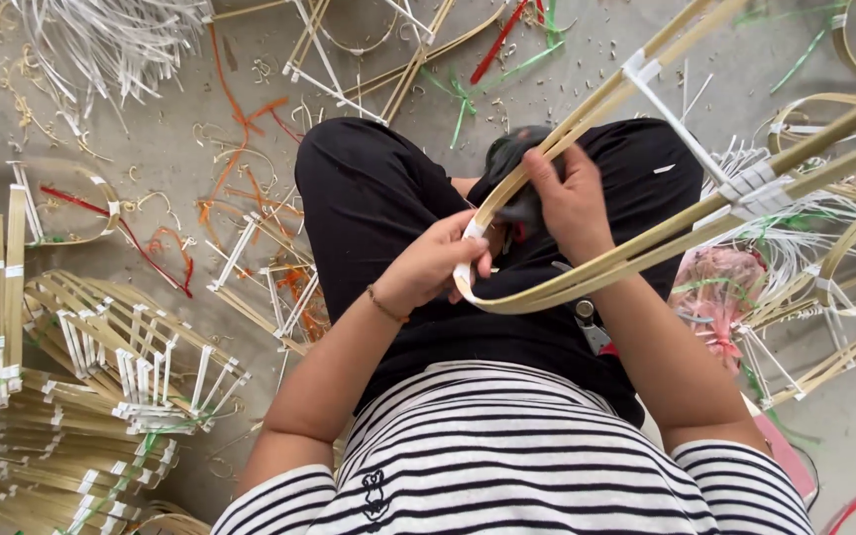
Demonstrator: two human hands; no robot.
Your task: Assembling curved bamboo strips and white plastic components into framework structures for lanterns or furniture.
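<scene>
Stacked at the floor's left edge: bundles of bent bamboo strips [101, 396], bound with white tape, some tied with green string. Further up the floor, scattered orange and red strands [240, 159] and pale shavings.

Left hand [438, 263] over the lap, grip closed on the rounded bend of a bamboo strip frame [587, 282], fingers pinching white tape [470, 238] wrapped at the bend's end. Thin bracelet [385, 305] on that wrist.

Right hand [572, 198] just above and beside, grip closed around the frame's upper strips where they meet something dark (too blurred to tell what). Frame held over black trousers [378, 188], its 2 long arms running up toward the top right corner, crossed there by white tape bindings [750, 188].

Striped shirt [507, 456] at the bottom. Pink plastic bag [720, 297] just right of the right forearm, with more taped bamboo frames [844, 297] lying on the floor at the right edge.
</scene>
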